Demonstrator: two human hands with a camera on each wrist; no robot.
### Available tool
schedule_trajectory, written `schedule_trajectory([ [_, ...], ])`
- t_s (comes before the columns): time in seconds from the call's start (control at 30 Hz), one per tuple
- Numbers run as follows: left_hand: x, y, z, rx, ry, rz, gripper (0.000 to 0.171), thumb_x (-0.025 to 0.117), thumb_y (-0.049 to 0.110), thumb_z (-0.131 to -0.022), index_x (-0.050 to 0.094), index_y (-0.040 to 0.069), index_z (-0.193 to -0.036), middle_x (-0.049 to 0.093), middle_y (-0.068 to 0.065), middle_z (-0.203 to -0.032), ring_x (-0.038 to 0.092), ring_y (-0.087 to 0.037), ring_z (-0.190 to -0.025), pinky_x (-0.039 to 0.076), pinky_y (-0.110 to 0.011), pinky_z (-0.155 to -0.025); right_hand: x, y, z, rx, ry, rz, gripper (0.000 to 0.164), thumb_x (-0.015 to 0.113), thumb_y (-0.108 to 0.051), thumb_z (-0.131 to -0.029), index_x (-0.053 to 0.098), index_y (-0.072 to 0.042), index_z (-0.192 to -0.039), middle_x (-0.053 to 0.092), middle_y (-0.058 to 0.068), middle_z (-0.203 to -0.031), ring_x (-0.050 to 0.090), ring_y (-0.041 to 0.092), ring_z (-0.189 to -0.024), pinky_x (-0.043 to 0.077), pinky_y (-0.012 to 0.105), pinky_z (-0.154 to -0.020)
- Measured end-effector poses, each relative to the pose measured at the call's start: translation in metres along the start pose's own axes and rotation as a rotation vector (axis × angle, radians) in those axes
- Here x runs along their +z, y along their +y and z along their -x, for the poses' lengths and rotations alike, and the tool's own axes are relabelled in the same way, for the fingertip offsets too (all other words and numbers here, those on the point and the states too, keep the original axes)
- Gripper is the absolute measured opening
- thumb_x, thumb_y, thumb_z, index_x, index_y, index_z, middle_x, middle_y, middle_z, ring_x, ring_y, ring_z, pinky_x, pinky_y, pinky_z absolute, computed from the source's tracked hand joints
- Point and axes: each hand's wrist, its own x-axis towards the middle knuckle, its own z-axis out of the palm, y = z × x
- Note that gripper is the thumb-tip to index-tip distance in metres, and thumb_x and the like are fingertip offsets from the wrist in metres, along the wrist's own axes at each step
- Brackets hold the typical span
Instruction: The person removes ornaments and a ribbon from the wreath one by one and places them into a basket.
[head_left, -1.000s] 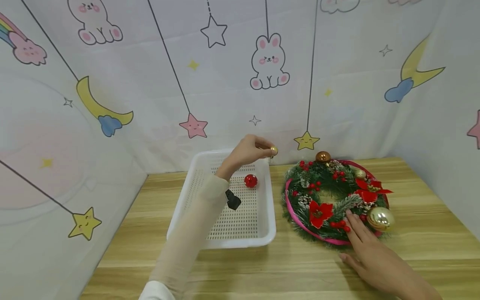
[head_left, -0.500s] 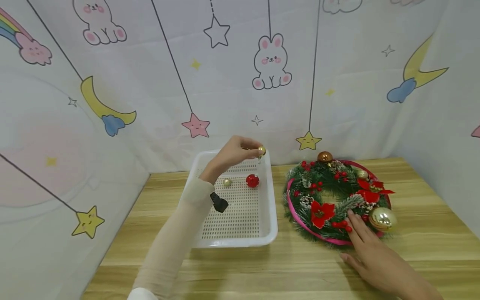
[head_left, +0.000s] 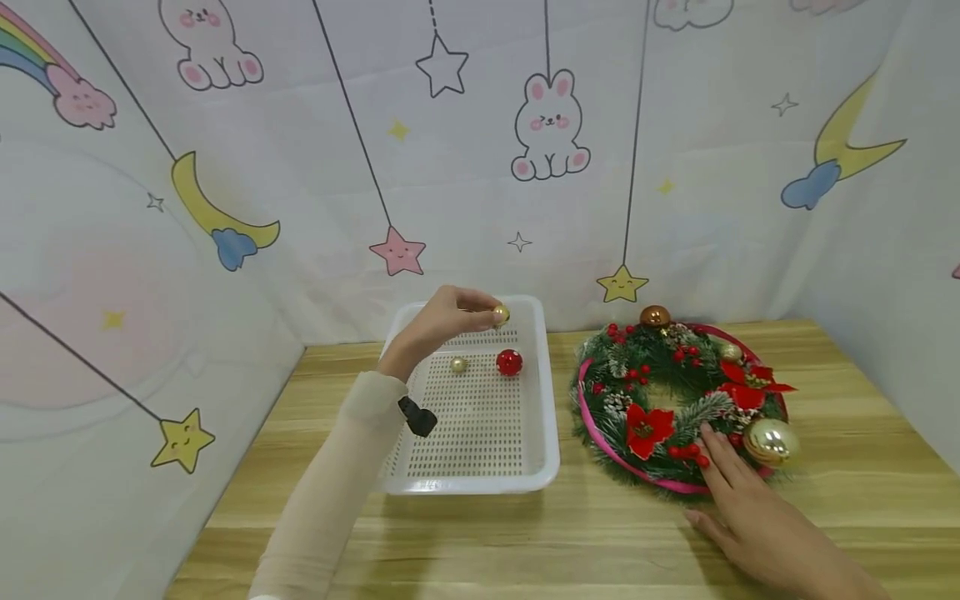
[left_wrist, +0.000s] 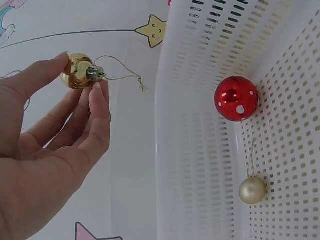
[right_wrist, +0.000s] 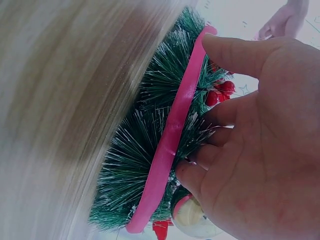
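My left hand (head_left: pixel 450 318) pinches a small shiny gold bauble (left_wrist: pixel 76 71) between thumb and fingers, above the far part of the white basket (head_left: pixel 551 400). A thin gold hanging loop (left_wrist: pixel 120 67) trails from its silver cap. Inside the basket lie a red bauble (head_left: pixel 509 362) with white spots and a small matte gold bauble (head_left: pixel 458 364). My right hand (head_left: pixel 757 508) rests with extended fingers on the near right edge of a green Christmas wreath (head_left: pixel 693 407). A pink band (right_wrist: pixel 170 135) runs round the wreath's rim.
On the wreath sit red poinsettias (head_left: pixel 649 430), red berries, a large pale gold bauble (head_left: pixel 772 442) and a copper bauble (head_left: pixel 655 317). The wooden table (head_left: pixel 525 542) meets a printed curtain (head_left: pixel 465 183) at the back and sides.
My left hand has moved left with the gold bauble, from beyond the basket's right rim to over the basket. The matte gold bauble has come into view. My right hand stays on the wreath.
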Motion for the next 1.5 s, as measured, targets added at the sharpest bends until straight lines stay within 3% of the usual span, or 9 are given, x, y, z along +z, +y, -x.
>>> schedule_trajectory([
  [0.27, -0.008, -0.018, 0.008, -0.015, 0.004, -0.001, 0.024, 0.078, 0.029, -0.096, 0.079, 0.015, -0.116, 0.078, -0.006, -0.117, 0.073, -0.021, -0.113, 0.054, -0.045, -0.111, 0.002, 0.000, 0.001, 0.000, 0.009, 0.003, 0.087, 0.071, -0.044, -0.099, 0.038, 0.014, -0.155, 0.017, 0.030, -0.173, 0.027, 0.051, -0.157, 0.041, 0.066, -0.113],
  [0.53, -0.013, -0.033, 0.011, -0.083, 0.006, 0.014, 0.028, 0.078, 0.027, -0.096, 0.077, 0.014, -0.121, 0.077, -0.007, -0.124, 0.073, -0.021, -0.114, 0.056, -0.042, -0.110, 0.002, 0.000, 0.001, -0.002, 0.011, 0.002, 0.086, 0.071, -0.044, -0.099, 0.039, 0.014, -0.155, 0.018, 0.030, -0.172, 0.027, 0.051, -0.157, 0.041, 0.065, -0.113],
  [0.83, -0.015, -0.052, 0.012, -0.157, -0.036, 0.031, 0.031, 0.076, 0.022, -0.098, 0.075, 0.006, -0.124, 0.076, -0.011, -0.124, 0.068, -0.032, -0.120, 0.053, -0.047, -0.113, 0.002, 0.000, 0.001, 0.006, 0.008, -0.009, 0.090, 0.071, -0.045, -0.099, 0.034, 0.012, -0.158, 0.016, 0.028, -0.174, 0.025, 0.049, -0.158, 0.040, 0.066, -0.113],
  [1.17, -0.018, -0.070, 0.009, -0.253, -0.089, 0.115, 0.031, 0.073, 0.007, -0.098, 0.070, -0.005, -0.127, 0.076, -0.015, -0.120, 0.072, -0.029, -0.114, 0.050, -0.051, -0.115, 0.000, -0.001, 0.001, 0.001, -0.002, -0.014, 0.088, 0.070, -0.045, -0.099, 0.036, 0.013, -0.156, 0.015, 0.029, -0.173, 0.025, 0.050, -0.158, 0.040, 0.067, -0.113],
  [1.37, -0.019, -0.079, 0.005, -0.302, -0.120, 0.064, 0.028, 0.074, 0.006, -0.097, 0.073, -0.005, -0.123, 0.078, -0.014, -0.116, 0.076, -0.020, -0.105, 0.054, -0.047, -0.110, 0.001, 0.000, 0.001, 0.000, 0.004, -0.013, 0.088, 0.070, -0.045, -0.100, 0.035, 0.013, -0.157, 0.015, 0.029, -0.174, 0.024, 0.049, -0.158, 0.040, 0.067, -0.112],
  [1.5, -0.019, -0.082, 0.004, -0.360, -0.177, -0.016, 0.026, 0.075, 0.006, -0.096, 0.075, -0.004, -0.119, 0.079, -0.010, -0.112, 0.076, -0.014, -0.098, 0.057, -0.044, -0.108, 0.001, 0.000, 0.001, -0.003, 0.010, -0.010, 0.089, 0.070, -0.044, -0.100, 0.034, 0.013, -0.157, 0.014, 0.029, -0.174, 0.025, 0.050, -0.158, 0.040, 0.067, -0.111],
])
